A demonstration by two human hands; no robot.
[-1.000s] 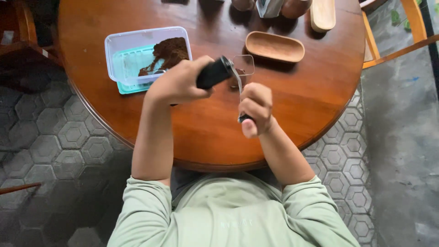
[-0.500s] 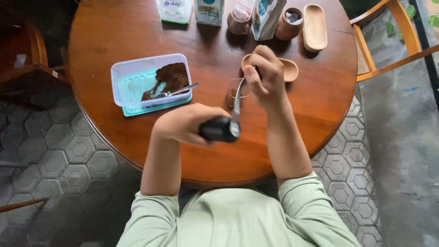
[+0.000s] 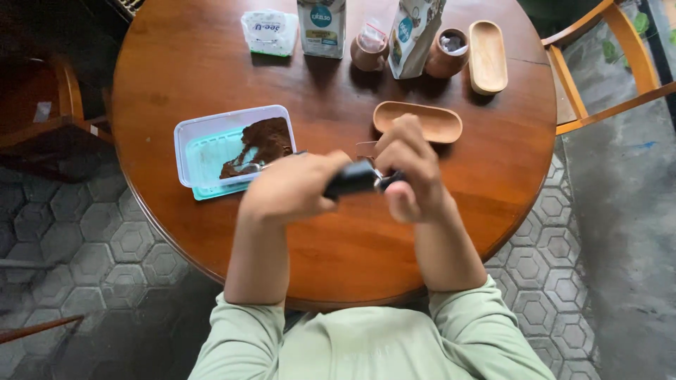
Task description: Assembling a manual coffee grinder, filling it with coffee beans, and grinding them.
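Above the round wooden table [image 3: 507, 162], my left hand [image 3: 289, 188] is wrapped around a black cylindrical hand grinder [image 3: 350, 179], held roughly level. My right hand [image 3: 412, 172] is closed on the grinder's metal crank at its right end, and the fingers hide the knob. To the left, a clear plastic container [image 3: 204, 151] with a teal base holds brown grounds [image 3: 260, 144], with a metal spoon [image 3: 262, 165] resting in them. An empty oval wooden tray [image 3: 436, 125] lies just beyond my right hand.
At the table's far edge stand a white packet [image 3: 269, 31], two printed bags [image 3: 322, 25] [image 3: 412, 32], two brown cups [image 3: 367, 49] [image 3: 449, 51] and a second oval wooden tray [image 3: 487, 46]. Wooden chairs stand at the left [image 3: 60, 123] and upper right [image 3: 612, 63]. The floor has hexagonal tiles.
My right hand has swung around with the crank, from far over the table back down to the grinder's right end. My left hand kept its grip, with the grinder shifting slightly.
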